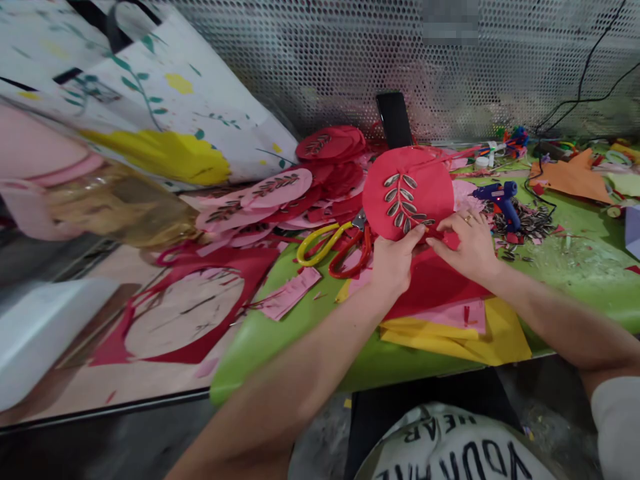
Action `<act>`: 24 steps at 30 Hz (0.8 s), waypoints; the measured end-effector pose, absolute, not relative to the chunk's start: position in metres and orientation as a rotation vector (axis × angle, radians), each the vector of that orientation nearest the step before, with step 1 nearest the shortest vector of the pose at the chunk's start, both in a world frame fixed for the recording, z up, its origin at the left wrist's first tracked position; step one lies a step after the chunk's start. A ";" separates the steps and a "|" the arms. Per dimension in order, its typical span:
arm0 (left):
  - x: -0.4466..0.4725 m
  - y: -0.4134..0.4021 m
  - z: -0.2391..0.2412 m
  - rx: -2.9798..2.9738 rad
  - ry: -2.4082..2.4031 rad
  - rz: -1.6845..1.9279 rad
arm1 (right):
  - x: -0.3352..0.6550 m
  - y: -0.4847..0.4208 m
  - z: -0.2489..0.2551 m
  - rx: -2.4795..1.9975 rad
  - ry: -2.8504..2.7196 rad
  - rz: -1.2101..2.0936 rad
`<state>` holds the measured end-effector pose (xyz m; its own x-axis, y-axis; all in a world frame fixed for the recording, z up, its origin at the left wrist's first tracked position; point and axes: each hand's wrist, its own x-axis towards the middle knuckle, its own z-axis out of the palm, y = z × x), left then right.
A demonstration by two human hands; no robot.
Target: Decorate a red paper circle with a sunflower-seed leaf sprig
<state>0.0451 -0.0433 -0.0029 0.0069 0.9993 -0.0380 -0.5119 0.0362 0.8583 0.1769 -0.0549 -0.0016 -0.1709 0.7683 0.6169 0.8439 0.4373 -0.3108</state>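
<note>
A round red paper disc [440, 180] bears a leafy branch pattern of striped sunflower seeds [400, 193]. My left hand [393, 263] grips the disc's lower edge, its thumb lying near the lowest seeds. My right hand [470, 247], with a ring on one finger, is at the lower right edge; its thumb and forefinger come together around something small that I cannot make out. Beneath the hands lie red paper [430, 280] and yellow sheets [505, 333]. Right of the disc, a blue glue gun [507, 200] with a small red light stands by a pile of loose seeds [533, 220].
Scissors [323, 247] with yellow and red handles lie left of the disc. Several decorated discs [280, 187] are piled farther left, before a floral bag [200, 127]. A phone [395, 117] leans against the perforated metal panel [325, 60]. Orange paper [573, 177] lies at right.
</note>
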 end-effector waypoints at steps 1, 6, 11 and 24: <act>0.046 -0.044 -0.003 0.781 0.820 1.390 | 0.176 -0.055 -0.001 -1.399 -1.977 -0.190; 0.046 -0.043 -0.003 0.776 0.791 1.386 | 0.174 -0.054 -0.002 -1.475 -2.005 -0.388; 0.041 -0.040 -0.003 0.778 0.839 1.399 | 0.181 -0.055 0.000 -1.478 -2.126 -0.398; 0.025 -0.037 -0.001 0.963 0.843 1.106 | 0.203 -0.048 0.007 -1.336 -2.171 -0.451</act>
